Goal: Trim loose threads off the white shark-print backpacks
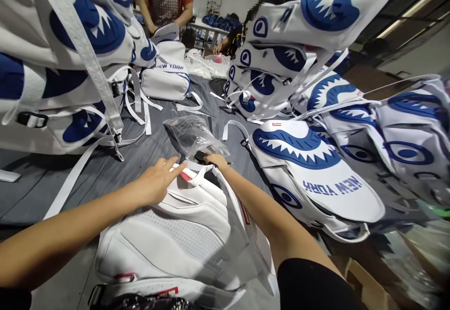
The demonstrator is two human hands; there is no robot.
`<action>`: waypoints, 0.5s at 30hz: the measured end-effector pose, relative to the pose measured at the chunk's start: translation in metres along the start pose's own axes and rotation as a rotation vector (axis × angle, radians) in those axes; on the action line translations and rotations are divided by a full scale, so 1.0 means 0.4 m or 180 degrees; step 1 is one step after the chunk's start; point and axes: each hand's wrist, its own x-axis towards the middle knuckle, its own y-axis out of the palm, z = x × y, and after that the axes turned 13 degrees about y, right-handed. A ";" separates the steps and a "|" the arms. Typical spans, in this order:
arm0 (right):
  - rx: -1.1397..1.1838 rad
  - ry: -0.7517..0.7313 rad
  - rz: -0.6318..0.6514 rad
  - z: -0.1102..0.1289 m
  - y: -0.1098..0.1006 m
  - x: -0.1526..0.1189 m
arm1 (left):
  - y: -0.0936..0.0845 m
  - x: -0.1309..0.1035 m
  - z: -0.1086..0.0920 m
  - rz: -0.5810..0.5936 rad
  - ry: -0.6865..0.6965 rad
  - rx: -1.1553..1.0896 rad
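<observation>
The left hand (158, 182) rests, fingers spread, atop the white backpack (176, 239). Apart from it, the right hand (216, 160), grip unclear, is by a clear plastic bag (192, 132); a hasty pull could drag the plastic along.

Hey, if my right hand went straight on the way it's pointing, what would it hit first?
Probably the clear plastic bag lying just ahead of your right hand; depth is unclear, so the two may already be touching.
</observation>
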 end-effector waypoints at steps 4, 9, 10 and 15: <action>0.0394 0.0217 -0.0077 -0.037 0.003 -0.002 | 0.001 0.002 0.005 0.0037 -0.0037 -0.0018; 0.0933 0.0870 -0.0640 -0.097 -0.042 -0.091 | -0.003 -0.003 0.003 0.0028 0.0011 -0.0059; 0.1068 0.0932 -0.0743 -0.111 -0.052 -0.123 | -0.003 -0.003 0.003 0.0025 -0.0003 -0.0054; 0.3252 0.0737 -0.1399 -0.121 -0.095 -0.311 | 0.003 0.004 -0.008 0.0041 -0.0110 0.0112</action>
